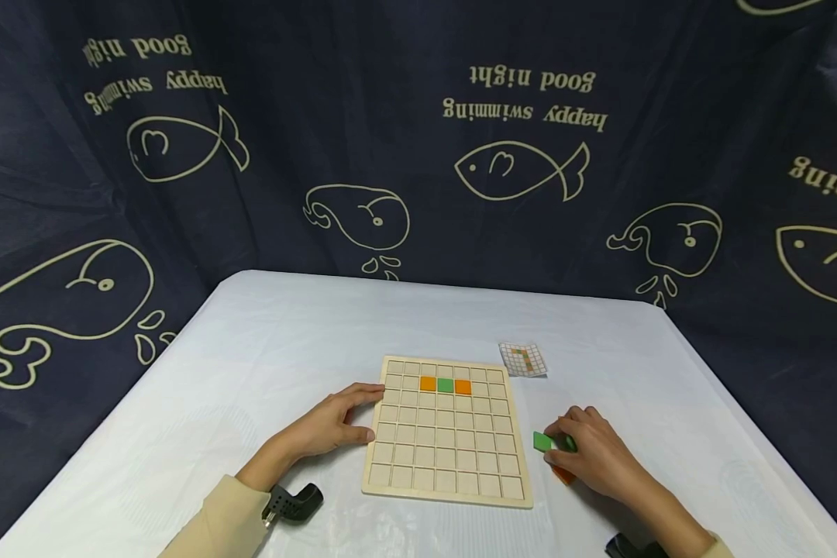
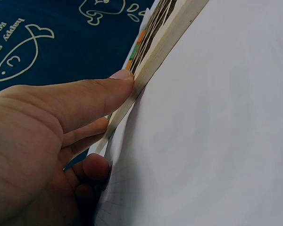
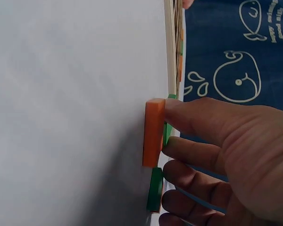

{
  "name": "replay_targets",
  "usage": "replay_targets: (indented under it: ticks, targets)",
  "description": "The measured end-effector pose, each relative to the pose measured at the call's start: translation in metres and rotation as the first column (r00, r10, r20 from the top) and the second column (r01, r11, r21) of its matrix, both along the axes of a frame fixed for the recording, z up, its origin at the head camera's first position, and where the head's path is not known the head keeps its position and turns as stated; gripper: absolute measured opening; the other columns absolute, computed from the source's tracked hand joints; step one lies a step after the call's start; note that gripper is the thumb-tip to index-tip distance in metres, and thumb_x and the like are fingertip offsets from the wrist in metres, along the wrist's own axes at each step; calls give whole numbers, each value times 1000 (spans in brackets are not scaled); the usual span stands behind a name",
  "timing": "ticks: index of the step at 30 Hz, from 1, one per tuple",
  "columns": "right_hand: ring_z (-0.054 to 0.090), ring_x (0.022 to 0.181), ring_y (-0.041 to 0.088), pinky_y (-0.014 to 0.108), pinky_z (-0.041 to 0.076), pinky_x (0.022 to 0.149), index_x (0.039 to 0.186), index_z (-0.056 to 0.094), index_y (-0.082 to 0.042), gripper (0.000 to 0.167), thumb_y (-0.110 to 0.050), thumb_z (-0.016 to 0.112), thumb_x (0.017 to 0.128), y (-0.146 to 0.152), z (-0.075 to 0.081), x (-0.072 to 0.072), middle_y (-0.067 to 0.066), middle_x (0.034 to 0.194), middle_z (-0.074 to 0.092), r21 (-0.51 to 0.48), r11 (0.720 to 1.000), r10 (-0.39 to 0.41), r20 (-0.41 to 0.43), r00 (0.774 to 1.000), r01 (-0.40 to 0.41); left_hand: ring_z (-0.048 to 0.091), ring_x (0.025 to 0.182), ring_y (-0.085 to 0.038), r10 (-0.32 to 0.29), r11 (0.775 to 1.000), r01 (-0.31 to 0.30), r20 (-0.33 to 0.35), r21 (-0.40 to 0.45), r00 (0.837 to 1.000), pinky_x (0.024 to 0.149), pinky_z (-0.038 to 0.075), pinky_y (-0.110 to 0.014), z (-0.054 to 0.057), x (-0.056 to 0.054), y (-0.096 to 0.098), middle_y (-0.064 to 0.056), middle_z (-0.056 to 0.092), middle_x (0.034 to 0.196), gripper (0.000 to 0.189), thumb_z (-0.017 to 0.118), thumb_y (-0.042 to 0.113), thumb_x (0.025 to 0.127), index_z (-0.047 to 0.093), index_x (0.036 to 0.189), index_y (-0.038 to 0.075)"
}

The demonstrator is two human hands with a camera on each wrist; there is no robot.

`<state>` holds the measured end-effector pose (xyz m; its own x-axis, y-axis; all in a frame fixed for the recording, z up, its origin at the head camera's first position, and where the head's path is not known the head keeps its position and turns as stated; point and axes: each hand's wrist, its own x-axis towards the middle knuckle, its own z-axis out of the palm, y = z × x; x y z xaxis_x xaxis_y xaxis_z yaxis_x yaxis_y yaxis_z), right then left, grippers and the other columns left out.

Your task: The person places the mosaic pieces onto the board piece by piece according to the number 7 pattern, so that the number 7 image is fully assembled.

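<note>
A wooden grid board [image 1: 453, 442] lies flat on the table. Two orange tiles [image 1: 428, 384] with a green tile [image 1: 445, 385] between them sit in a row near its far edge. At the board's left edge, my left hand [image 1: 335, 422] rests its thumb tip and fingertips, spread apart. Right of the board, my right hand [image 1: 589, 449] is over loose tiles. Around its fingertips lie a green tile [image 1: 542, 442], another green tile [image 3: 154, 188] and an orange tile [image 3: 153, 136]. Thumb and index finger are bent with a gap between their tips; the palm hides part of the pile.
A small printed card [image 1: 523, 359] with a coloured grid pattern lies past the board's far right corner. The white table [image 1: 307, 325] ends at a dark curtain [image 1: 418, 139] with fish and whale drawings. Black bands [image 1: 293, 504] are at the wrists.
</note>
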<state>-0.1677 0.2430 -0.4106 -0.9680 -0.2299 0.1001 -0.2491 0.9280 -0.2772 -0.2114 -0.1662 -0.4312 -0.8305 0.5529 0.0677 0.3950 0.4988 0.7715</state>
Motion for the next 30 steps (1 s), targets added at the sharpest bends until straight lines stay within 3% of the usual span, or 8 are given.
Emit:
replay_targets:
  ticks: [12, 22, 30]
  targets:
    - [40, 82, 10, 29, 36, 72, 90, 71, -20, 19, -25, 79, 73, 6, -4, 1, -9, 83, 53, -18, 1000, 12, -35, 999, -13, 28, 142, -33, 10, 1000, -10, -14, -12, 1000, 108, 10, -68, -1, -1, 0, -3, 37, 150, 63, 72, 24, 83, 47, 139, 8]
    - [41, 80, 8, 27, 38, 70, 87, 70, -21, 17, -23, 79, 73, 8, -5, 0, -10, 82, 54, -24, 999, 38, -99, 994, -40, 28, 141, -34, -4, 1000, 4, -20, -8, 1000, 108, 16, -66, -1, 0, 0, -3, 37, 150, 62, 71, 25, 84, 47, 139, 8]
    - [43, 80, 8, 26, 39, 68, 89, 71, -19, 18, -20, 79, 73, 4, -2, -1, -11, 79, 54, -54, 998, 29, -110, 993, -35, 29, 141, -34, 1, 1000, -1, -19, -10, 1000, 107, 11, -68, -1, 0, 0, -4, 38, 150, 62, 70, 26, 84, 47, 139, 9]
